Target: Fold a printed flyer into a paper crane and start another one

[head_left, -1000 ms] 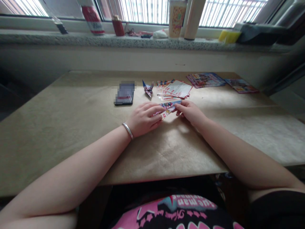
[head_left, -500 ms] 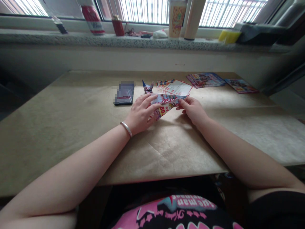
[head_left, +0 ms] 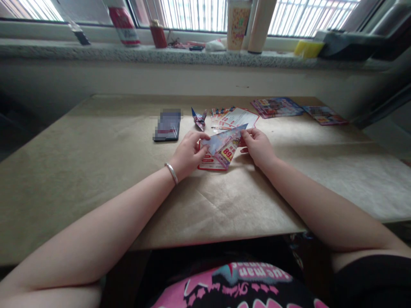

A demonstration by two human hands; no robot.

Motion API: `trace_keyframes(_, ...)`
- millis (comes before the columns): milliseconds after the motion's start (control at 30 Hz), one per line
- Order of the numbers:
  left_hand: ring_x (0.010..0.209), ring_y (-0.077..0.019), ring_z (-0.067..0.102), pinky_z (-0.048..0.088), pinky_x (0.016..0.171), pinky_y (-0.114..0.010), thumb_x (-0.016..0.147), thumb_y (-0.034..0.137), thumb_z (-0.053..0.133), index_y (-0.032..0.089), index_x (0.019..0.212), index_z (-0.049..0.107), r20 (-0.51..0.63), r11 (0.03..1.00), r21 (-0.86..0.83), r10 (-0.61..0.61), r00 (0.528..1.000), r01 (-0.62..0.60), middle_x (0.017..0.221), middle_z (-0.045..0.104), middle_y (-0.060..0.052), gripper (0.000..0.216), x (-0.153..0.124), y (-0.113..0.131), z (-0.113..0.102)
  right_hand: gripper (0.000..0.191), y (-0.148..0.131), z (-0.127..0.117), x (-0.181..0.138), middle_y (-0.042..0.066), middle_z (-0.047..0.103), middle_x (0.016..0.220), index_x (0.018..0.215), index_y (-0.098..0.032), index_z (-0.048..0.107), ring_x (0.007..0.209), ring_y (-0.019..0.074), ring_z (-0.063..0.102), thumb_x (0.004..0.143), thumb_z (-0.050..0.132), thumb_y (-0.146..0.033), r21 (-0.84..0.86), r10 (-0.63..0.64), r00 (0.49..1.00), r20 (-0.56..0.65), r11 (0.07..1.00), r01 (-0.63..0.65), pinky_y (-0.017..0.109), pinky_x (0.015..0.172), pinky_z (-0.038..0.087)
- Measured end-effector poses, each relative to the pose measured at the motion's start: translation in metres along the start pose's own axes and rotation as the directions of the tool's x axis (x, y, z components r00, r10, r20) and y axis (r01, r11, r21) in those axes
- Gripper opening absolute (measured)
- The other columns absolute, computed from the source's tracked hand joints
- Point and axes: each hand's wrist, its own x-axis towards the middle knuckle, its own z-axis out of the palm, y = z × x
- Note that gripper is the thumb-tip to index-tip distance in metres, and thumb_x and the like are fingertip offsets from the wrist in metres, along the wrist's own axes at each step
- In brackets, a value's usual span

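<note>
A printed paper flyer (head_left: 221,147), folded at an angle with a pointed upper right corner, is held between my two hands just above the table. My left hand (head_left: 190,155), with a silver bracelet at the wrist, pinches its left edge between thumb and fingers. At the right corner, my right hand (head_left: 257,144) grips the paper with thumb and forefinger. Just beyond the flyer stands a small folded paper crane (head_left: 199,119). Fanned printed sheets (head_left: 239,117) lie behind it to the right.
A dark phone (head_left: 168,125) lies left of the crane. Two groups of colourful flyers, a stack (head_left: 278,107) and a smaller one (head_left: 326,115), rest at the table's (head_left: 96,171) back right. Bottles, a cup (head_left: 238,25) and a yellow item (head_left: 308,49) stand on the windowsill (head_left: 180,57).
The flyer has been turned and tilted, showing its red-edged lower part. My left hand has gone from lying spread over the paper to pinching its left edge. The crane is more exposed.
</note>
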Motion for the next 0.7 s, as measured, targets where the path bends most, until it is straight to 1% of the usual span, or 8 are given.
trace_keyframes(133, 0.058, -0.0082, 0.058, 0.047, 0.049, -0.019, 0.085, 0.021, 0.057, 0.019, 0.105, 0.052, 0.127, 0.975, -0.187, -0.099, 0.987, 0.121, 0.082, 0.06, 0.001, 0.021, -0.001, 0.003, 0.003, 0.043, 0.0, 0.001, -0.001, -0.002, 0.06, 0.066, 0.077, -0.023, 0.048, 0.059, 0.012, 0.061, 0.076, 0.067, -0.061, 0.02, -0.002, 1.0, -0.005, 1.0, 0.002, 0.021, 0.046, 0.046)
trace_keyframes(267, 0.059, -0.0107, 0.059, 0.047, 0.052, -0.02, 0.087, 0.033, 0.059, 0.019, 0.099, 0.06, 0.209, 0.996, -0.071, -0.041, 0.977, 0.057, 0.069, 0.064, 0.003, 0.018, -0.002, 0.009, 0.001, 0.041, 0.001, 0.003, 0.001, -0.003, 0.058, 0.065, 0.076, -0.023, 0.048, 0.056, 0.0117, 0.057, 0.077, 0.066, -0.06, 0.019, -0.002, 1.0, 0.007, 1.0, 0.002, 0.024, 0.05, 0.049)
trace_keyframes(400, 0.075, -0.0142, 0.066, 0.052, 0.065, -0.025, 0.096, 0.038, 0.045, 0.018, 0.1, 0.067, 0.28, 0.998, -0.067, 0.024, 0.96, -0.006, 0.088, 0.073, -0.003, 0.03, -0.003, 0.013, -0.001, 0.029, -0.001, 0.006, 0.0, -0.003, 0.057, 0.064, 0.077, -0.023, 0.049, 0.055, 0.0126, 0.056, 0.082, 0.064, -0.048, 0.018, 0.028, 1.0, -0.003, 0.999, -0.028, 0.026, 0.05, 0.048)
trace_keyframes(467, 0.082, -0.0161, 0.067, 0.054, 0.07, -0.027, 0.096, 0.036, 0.043, 0.018, 0.113, 0.066, 0.317, 0.99, -0.141, 0.032, 0.948, 0.014, 0.099, 0.073, -0.005, 0.033, -0.003, 0.012, 0.0, 0.02, -0.003, 0.008, -0.001, -0.004, 0.058, 0.064, 0.078, -0.023, 0.049, 0.055, 0.0121, 0.056, 0.082, 0.063, -0.037, 0.043, 0.044, 0.999, 0.005, 0.998, -0.044, 0.024, 0.049, 0.046)
trace_keyframes(500, 0.085, -0.0172, 0.067, 0.054, 0.072, -0.029, 0.095, 0.034, 0.045, 0.019, 0.125, 0.06, 0.338, 0.979, -0.199, 0.031, 0.941, 0.04, 0.105, 0.072, -0.007, 0.036, -0.004, 0.011, 0.001, 0.016, -0.004, 0.009, -0.002, -0.004, 0.059, 0.064, 0.078, -0.023, 0.049, 0.055, 0.0117, 0.057, 0.081, 0.062, -0.032, 0.056, 0.047, 0.999, 0.012, 0.997, -0.047, 0.023, 0.049, 0.046)
trace_keyframes(567, 0.088, -0.0192, 0.067, 0.055, 0.077, -0.032, 0.092, 0.031, 0.051, 0.019, 0.147, 0.037, 0.372, 0.939, -0.324, 0.016, 0.928, 0.114, 0.111, 0.07, -0.009, 0.058, -0.004, 0.009, 0.003, 0.01, -0.003, 0.01, -0.003, -0.004, 0.062, 0.066, 0.08, -0.022, 0.05, 0.056, 0.0111, 0.058, 0.079, 0.06, -0.024, 0.065, 0.032, 0.999, 0.034, 0.997, -0.035, 0.021, 0.048, 0.044)
trace_keyframes(633, 0.092, -0.0213, 0.066, 0.054, 0.083, -0.036, 0.088, 0.03, 0.059, 0.018, 0.155, 0.019, 0.395, 0.9, -0.398, -0.008, 0.918, 0.179, 0.112, 0.068, -0.012, 0.079, -0.004, 0.008, 0.005, 0.007, -0.001, 0.011, -0.002, -0.004, 0.064, 0.067, 0.082, -0.022, 0.053, 0.057, 0.0109, 0.059, 0.079, 0.058, -0.023, 0.053, 0.002, 0.998, 0.063, 0.999, -0.006, 0.021, 0.049, 0.044)
trace_keyframes(700, 0.098, -0.0232, 0.064, 0.052, 0.088, -0.038, 0.084, 0.031, 0.064, 0.016, 0.156, 0.017, 0.405, 0.876, -0.433, -0.024, 0.914, 0.215, 0.114, 0.067, -0.013, 0.086, -0.004, 0.008, 0.006, 0.005, 0.001, 0.012, -0.001, -0.004, 0.066, 0.068, 0.084, -0.022, 0.056, 0.059, 0.0111, 0.06, 0.079, 0.058, -0.022, 0.038, -0.024, 0.995, 0.094, 0.999, 0.02, 0.022, 0.052, 0.046)
